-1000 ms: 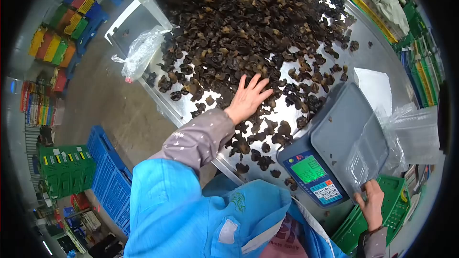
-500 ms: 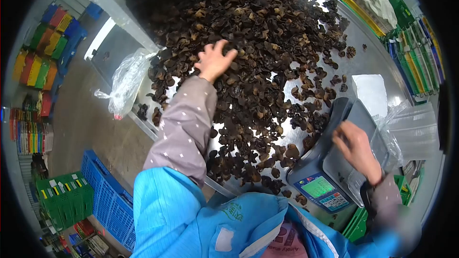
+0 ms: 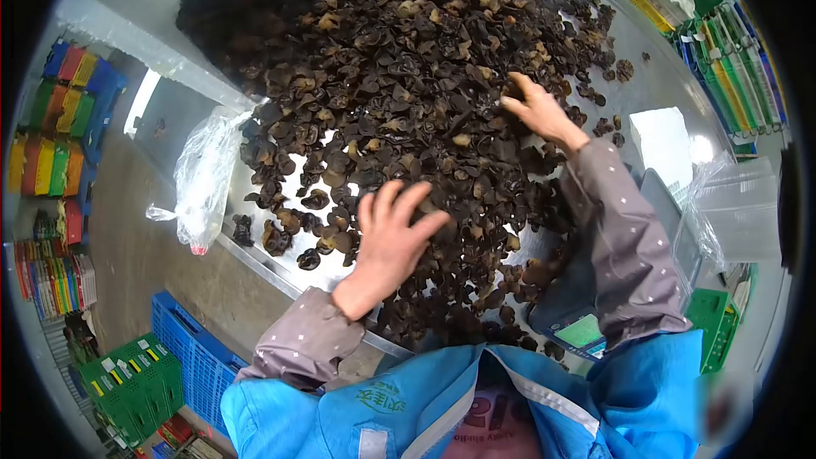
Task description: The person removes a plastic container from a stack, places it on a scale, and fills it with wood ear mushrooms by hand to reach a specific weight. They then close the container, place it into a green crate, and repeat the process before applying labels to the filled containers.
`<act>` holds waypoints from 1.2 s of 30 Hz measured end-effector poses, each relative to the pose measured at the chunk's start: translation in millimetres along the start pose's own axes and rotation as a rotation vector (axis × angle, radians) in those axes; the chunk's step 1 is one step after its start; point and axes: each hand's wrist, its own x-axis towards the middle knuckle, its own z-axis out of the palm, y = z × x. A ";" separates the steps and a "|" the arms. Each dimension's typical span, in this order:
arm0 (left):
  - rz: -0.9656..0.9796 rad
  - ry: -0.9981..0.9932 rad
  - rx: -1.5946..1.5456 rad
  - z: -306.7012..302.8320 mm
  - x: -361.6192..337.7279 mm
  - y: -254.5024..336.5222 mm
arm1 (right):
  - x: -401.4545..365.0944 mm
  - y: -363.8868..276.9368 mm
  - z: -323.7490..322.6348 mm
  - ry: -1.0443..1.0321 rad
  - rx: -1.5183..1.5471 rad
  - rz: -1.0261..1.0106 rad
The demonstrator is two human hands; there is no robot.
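Observation:
A big heap of dark brown wood ear mushrooms (image 3: 425,59) covers much of the metal table in front of me. My left hand (image 3: 393,236) is over the near part of the heap, fingers spread, with no mushroom visible in it. Farther off on the right side, my right hand (image 3: 542,112) reaches to the mushrooms with thumb and forefinger apart; its other fingers are partly hidden. Beneath my right forearm sits a digital scale (image 3: 580,331) with a lit green display, partly covered by the sleeve.
A knotted clear plastic bag (image 3: 204,178) hangs at the table's left edge. White paper (image 3: 661,149) and clear plastic bags (image 3: 739,212) lie on the right. A blue crate (image 3: 191,357) and a green crate (image 3: 132,387) stand on the floor. Stacked crates (image 3: 64,119) are farther left.
My right hand has gone from above the scale out to the heap's right side. My left hand has drawn back toward me. The view has shifted slightly.

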 end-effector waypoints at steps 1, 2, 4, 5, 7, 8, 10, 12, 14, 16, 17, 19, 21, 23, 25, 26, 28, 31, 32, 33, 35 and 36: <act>-0.068 0.019 -0.056 -6.6 -1.6 -3.6 | 1.7 -8.7 15.1 0.010 0.085 0.033; -0.169 0.042 -0.089 -10.2 -1.6 -6.1 | -6.1 -26.2 25.6 -0.037 0.029 -0.015; -0.370 0.021 -0.114 -13.2 -1.7 -13.7 | -38.2 -76.5 29.6 -0.205 -0.057 -0.072; -0.419 0.022 -0.171 -11.2 -2.3 -18.9 | -56.3 -99.0 20.0 -0.324 -0.085 -0.077; -0.434 0.002 -0.266 -9.7 -1.5 -20.2 | -85.1 -101.9 12.4 -0.300 -0.085 -0.306; -0.431 -0.001 -0.269 -10.1 -0.5 -18.4 | -93.2 -103.5 1.2 -0.294 -0.046 -0.346; -0.418 -0.063 -0.288 -10.8 2.7 -12.5 | -100.0 -98.8 -24.6 -0.262 0.035 -0.315; -0.419 -0.101 -0.247 -7.8 4.7 -8.4 | -106.2 -84.0 -38.8 -0.244 0.029 -0.184; -0.398 -0.107 -0.226 -3.9 8.9 -2.2 | -108.9 -66.4 -34.4 -0.354 -0.071 0.068; -0.330 -0.058 -0.259 6.9 15.7 0.4 | -108.4 -57.9 -14.8 -0.443 -0.047 0.133; -0.301 0.011 -0.278 13.5 21.9 2.4 | -106.4 -68.5 -3.6 -0.458 -0.049 0.074; -0.247 0.051 -0.317 20.1 35.3 4.5 | -109.7 -94.0 21.8 -0.418 0.175 0.010; -0.259 0.059 -0.374 28.3 43.5 5.1 | -111.5 -103.0 51.1 -0.268 0.345 -0.013; -0.275 0.050 -0.485 28.5 45.4 -1.8 | -110.9 -113.0 43.8 -0.291 0.494 0.155; -0.292 0.054 -0.552 21.9 40.5 4.2 | -120.3 -124.6 41.3 -0.259 0.739 0.198; -0.264 0.111 -0.550 17.3 37.9 10.4 | -126.7 -136.7 30.0 -0.264 0.785 0.255; -0.240 0.176 -0.559 2.4 36.0 28.3 | -140.7 -141.3 28.3 -0.099 0.675 0.125; -0.150 0.238 -0.508 -13.8 37.3 57.7 | -166.0 -148.6 11.5 0.187 0.514 -0.030; -0.106 0.249 -0.494 -17.5 40.1 68.3 | -174.7 -148.6 3.4 0.249 0.523 -0.058; -0.067 0.242 -0.506 -24.2 43.7 83.8 | -185.2 -146.9 -6.7 0.315 0.522 -0.078; 0.040 0.235 -0.541 -28.4 54.3 115.4 | -210.3 -144.3 -39.6 0.361 0.570 -0.037; 0.083 0.220 -0.609 -27.8 61.4 135.3 | -224.6 -141.7 -59.0 0.380 0.573 -0.013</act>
